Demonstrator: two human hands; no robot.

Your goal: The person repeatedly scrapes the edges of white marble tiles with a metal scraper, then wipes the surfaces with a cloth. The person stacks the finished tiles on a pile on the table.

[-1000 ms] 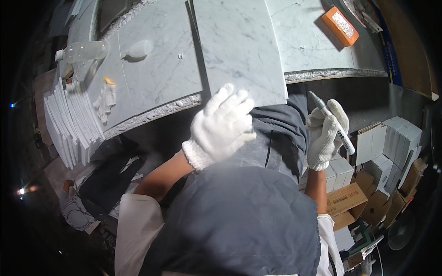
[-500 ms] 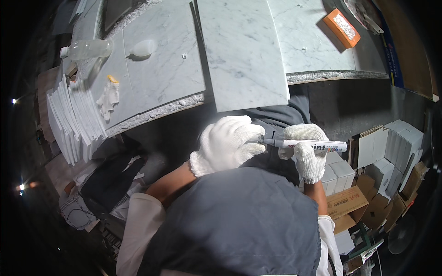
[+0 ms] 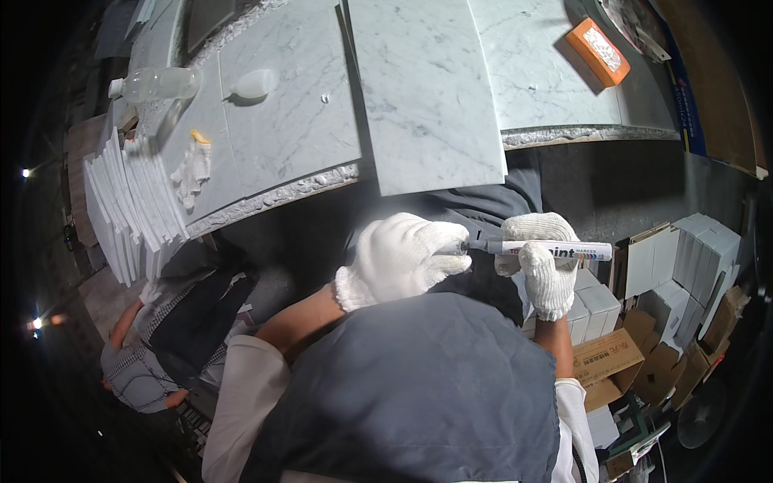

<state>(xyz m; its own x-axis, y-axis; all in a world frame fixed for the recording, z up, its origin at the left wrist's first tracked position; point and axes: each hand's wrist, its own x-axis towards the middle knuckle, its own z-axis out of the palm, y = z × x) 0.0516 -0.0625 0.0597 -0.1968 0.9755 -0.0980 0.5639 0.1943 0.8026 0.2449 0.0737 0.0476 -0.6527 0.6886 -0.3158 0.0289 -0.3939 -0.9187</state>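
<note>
In front of my body, both my white-gloved hands hold a paint marker roughly level. My right hand (image 3: 549, 288) is closed round the white barrel of the paint marker (image 3: 594, 251), whose rear end sticks out to the right. My left hand (image 3: 394, 259) pinches the dark cap (image 3: 462, 246) at the marker's left end between thumb and fingers. The grey front section shows between the two hands. Whether the cap is still joined to it, I cannot tell. Just beyond my hands, a long grey-veined marble slab (image 3: 431, 97) juts over the table edge.
On the marble-topped table (image 3: 282, 137) lie a clear bottle (image 3: 165, 84), a small white bottle (image 3: 256, 83), a glove (image 3: 193, 173) and an orange block (image 3: 598, 53). Thin slabs (image 3: 133, 205) stand stacked at left, near a co-worker (image 3: 141, 374). Cartons (image 3: 608, 362) and white boxes (image 3: 704, 249) fill the right.
My hands and the marker have shifted slightly to the right, with the same grip. At the lower left, the co-worker's gloved hand has come into view near the slab stack.
</note>
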